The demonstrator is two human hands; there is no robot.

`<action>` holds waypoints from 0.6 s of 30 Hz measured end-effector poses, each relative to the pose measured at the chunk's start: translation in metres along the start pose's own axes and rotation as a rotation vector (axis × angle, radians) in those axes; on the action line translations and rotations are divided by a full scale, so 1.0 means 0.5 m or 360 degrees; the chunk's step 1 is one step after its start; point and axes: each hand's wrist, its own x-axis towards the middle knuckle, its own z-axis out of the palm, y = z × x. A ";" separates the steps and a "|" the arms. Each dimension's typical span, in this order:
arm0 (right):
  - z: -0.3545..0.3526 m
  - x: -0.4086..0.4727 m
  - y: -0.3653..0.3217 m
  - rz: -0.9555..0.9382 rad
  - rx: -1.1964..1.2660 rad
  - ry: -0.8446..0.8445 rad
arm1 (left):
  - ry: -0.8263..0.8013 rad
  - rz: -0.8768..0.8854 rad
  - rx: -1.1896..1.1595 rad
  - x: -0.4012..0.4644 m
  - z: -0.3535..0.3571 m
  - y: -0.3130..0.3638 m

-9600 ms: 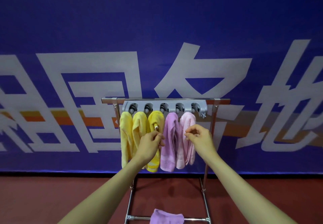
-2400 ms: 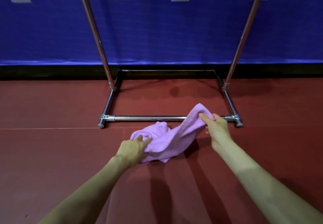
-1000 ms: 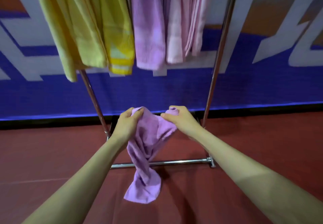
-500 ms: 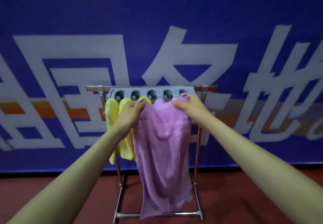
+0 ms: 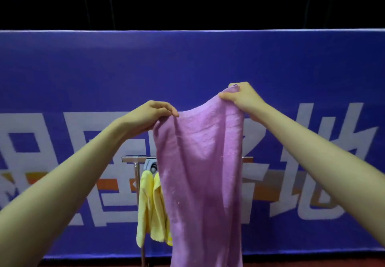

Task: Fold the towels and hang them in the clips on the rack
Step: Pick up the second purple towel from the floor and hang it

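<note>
A purple towel (image 5: 202, 173) hangs full length in front of me, held up by its two top corners. My left hand (image 5: 153, 113) pinches the left corner and my right hand (image 5: 242, 98) grips the right corner a little higher. Behind the towel stands the metal rack (image 5: 130, 159) with its grey clip bar (image 5: 150, 165); only the bar's left end shows. Yellow towels (image 5: 150, 210) hang from the left clips. The other clips and towels are hidden by the purple towel.
A blue banner (image 5: 83, 79) with large white characters runs across the whole background. Above it is a dark railing with vertical bars (image 5: 187, 0). A strip of red floor (image 5: 93, 263) shows at the bottom edge.
Both hands have lifted the purple towel from clip height to well above the rack, and it now hangs spread flat. The view has tilted upward, showing the railing.
</note>
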 end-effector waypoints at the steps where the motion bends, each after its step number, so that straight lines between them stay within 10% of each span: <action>1: 0.001 -0.001 -0.009 0.0002 0.0023 0.0011 | -0.0031 0.0010 0.0011 -0.009 -0.007 -0.001; 9: 0.013 -0.002 -0.011 0.0145 0.0003 -0.0002 | 0.0065 0.0416 0.0742 -0.022 -0.011 -0.031; 18: 0.028 -0.017 -0.036 0.0514 0.0597 -0.0395 | 0.0201 0.0500 0.0543 -0.019 0.004 -0.033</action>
